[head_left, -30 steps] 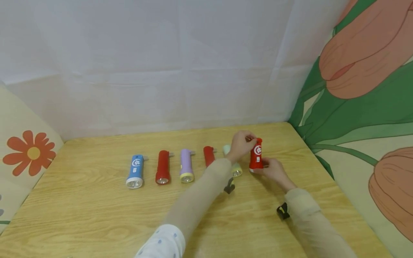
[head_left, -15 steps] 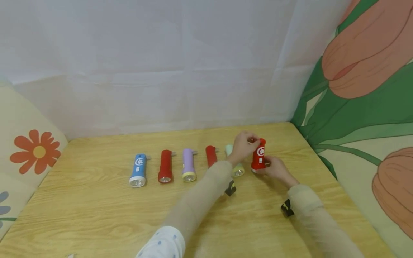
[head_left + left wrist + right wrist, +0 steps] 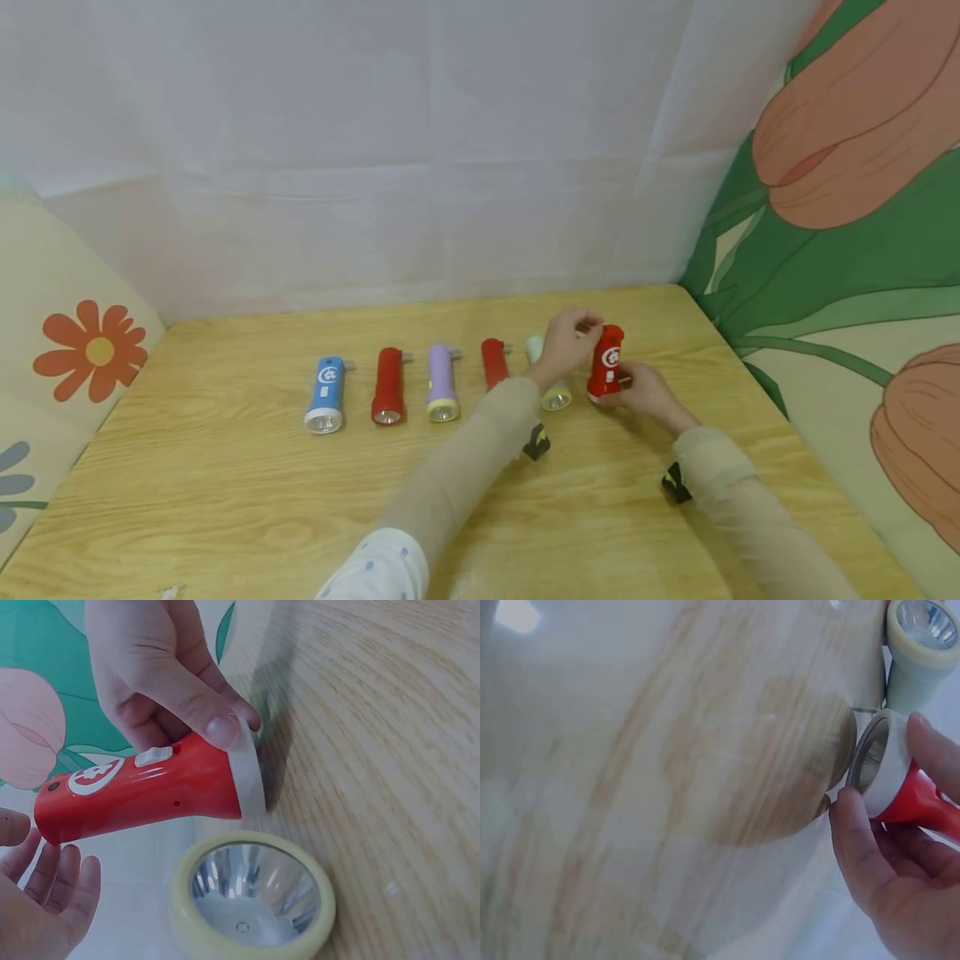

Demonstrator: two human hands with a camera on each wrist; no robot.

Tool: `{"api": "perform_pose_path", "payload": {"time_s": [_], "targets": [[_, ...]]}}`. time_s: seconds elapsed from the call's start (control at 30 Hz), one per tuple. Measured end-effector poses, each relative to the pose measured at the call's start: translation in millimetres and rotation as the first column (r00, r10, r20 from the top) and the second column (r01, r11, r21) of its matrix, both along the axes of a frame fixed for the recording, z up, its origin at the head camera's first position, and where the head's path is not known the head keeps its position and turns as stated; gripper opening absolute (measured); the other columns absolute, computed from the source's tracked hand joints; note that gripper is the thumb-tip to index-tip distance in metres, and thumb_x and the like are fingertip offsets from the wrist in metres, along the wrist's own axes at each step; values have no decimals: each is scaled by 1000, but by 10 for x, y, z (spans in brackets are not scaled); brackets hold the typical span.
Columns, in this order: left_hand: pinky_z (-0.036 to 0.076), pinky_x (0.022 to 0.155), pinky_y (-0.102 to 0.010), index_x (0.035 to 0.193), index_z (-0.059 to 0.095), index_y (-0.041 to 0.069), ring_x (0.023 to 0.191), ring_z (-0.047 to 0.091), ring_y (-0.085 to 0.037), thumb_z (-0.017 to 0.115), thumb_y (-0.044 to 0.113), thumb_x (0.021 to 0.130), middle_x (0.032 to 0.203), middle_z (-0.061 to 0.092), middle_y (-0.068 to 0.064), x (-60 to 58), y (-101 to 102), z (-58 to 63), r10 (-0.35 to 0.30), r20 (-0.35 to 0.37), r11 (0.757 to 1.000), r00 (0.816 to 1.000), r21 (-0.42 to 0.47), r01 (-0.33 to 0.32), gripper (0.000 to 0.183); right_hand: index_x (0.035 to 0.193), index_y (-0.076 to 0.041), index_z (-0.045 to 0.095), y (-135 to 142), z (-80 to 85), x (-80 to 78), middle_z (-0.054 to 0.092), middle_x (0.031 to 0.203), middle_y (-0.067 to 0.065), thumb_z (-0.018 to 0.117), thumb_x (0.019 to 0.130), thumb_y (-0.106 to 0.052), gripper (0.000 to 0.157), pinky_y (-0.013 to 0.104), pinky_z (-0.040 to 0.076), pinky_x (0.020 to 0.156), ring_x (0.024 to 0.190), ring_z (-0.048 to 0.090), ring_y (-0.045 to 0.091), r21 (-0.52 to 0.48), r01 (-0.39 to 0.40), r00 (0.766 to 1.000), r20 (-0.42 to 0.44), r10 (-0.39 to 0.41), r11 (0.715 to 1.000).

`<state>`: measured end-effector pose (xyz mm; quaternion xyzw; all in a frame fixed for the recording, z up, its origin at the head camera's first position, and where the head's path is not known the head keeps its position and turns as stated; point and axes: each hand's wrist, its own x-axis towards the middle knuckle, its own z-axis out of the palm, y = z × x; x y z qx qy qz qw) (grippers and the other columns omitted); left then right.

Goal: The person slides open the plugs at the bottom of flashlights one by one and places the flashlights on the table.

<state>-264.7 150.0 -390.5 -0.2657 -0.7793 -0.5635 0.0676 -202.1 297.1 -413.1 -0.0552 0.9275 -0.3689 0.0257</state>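
Observation:
My right hand (image 3: pixel 648 398) pinches the white-rimmed lens end of a red flashlight (image 3: pixel 606 367), thumb on one side and fingers on the other. This flashlight has a white emblem and a white switch. It slants with its lens toward the tabletop; whether the rim touches the wood I cannot tell. At the tail end, my left hand (image 3: pixel 45 900) has its fingers spread loosely beside it, a fingertip at or very near the tail. Just left of it, partly behind my left hand, lies a mint-green flashlight (image 3: pixel 556 395) with a pale yellow rim.
Along the wooden table (image 3: pixel 262 517) lie a blue flashlight (image 3: pixel 327 392), a red flashlight (image 3: pixel 388 383), a purple flashlight (image 3: pixel 442 379) and another red flashlight (image 3: pixel 494 362), partly covered by my left arm. Behind hangs a white cloth (image 3: pixel 300 150); floral panels flank the table.
The whole view has shifted, so everything sits slightly further right. The held red flashlight leans a little more to the right. Both hands stay near its two ends.

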Motion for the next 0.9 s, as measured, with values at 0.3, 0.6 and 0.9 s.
{"api": "perform_pose_path", "payload": {"time_s": [0.3, 0.6, 0.9], "targets": [[45, 63, -13, 88, 69, 4, 75, 56, -7, 64, 5, 83, 84, 67, -4, 35, -4, 45, -11, 40, 1000, 999, -29, 12, 7, 106, 15, 54, -27, -19, -1, 60, 98, 27, 75, 68, -3, 46, 46, 47, 79, 89, 59, 37, 3, 5, 1000, -9, -5, 1000], [44, 63, -14, 85, 69, 5, 73, 54, -5, 66, 5, 82, 81, 65, -1, 96, 0, 88, -38, 77, 997, 996, -57, 42, 4, 95, 13, 58, -17, -48, -12, 63, 88, 24, 78, 64, -1, 40, 45, 49, 76, 81, 61, 36, 32, 2, 998, -65, 0, 999], [43, 64, -13, 85, 69, 5, 73, 54, -5, 67, 7, 82, 80, 63, 0, 134, -4, 98, -38, 67, 996, 997, -81, 43, 4, 96, 12, 59, 21, -57, -46, 64, 89, 22, 79, 64, -6, 42, 45, 48, 77, 82, 61, 33, 44, -9, 999, -43, 11, 999]]}}
